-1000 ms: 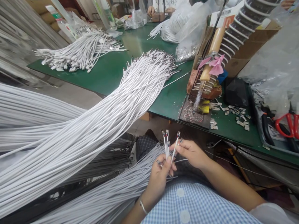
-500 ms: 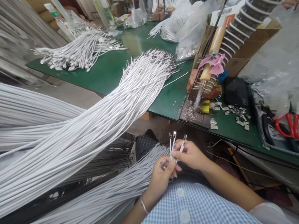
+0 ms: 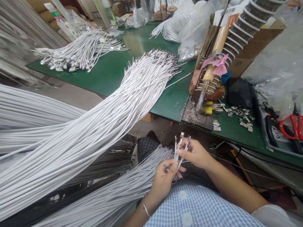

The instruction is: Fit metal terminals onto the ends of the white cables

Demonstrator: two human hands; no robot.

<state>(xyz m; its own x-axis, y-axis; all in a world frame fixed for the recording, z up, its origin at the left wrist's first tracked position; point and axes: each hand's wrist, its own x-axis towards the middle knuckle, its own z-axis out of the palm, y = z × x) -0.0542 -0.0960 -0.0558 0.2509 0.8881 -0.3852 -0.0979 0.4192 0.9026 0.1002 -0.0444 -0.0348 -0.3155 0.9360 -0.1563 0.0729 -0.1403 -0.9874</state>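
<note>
My left hand (image 3: 164, 179) and my right hand (image 3: 195, 153) meet over my lap, both pinched on a few thin white cables (image 3: 180, 151) whose metal-tipped ends stick up between the fingers. These cables come from a loose bundle (image 3: 123, 192) lying across my lap to the left. A much larger bundle of white cables (image 3: 99, 126) drapes from the green table (image 3: 111, 75) down past its edge on my left.
A soldering iron (image 3: 209, 75) rests tip-down in a coil stand on a brick, over a dark tray. Small metal parts (image 3: 239, 118) lie scattered on the table. Red scissors (image 3: 292, 126) lie in a tray at right. Another cable pile (image 3: 78, 53) lies at the far left.
Both hands have shifted slightly right and the cable ends now stand closer together, gathered between the fingers of both hands.
</note>
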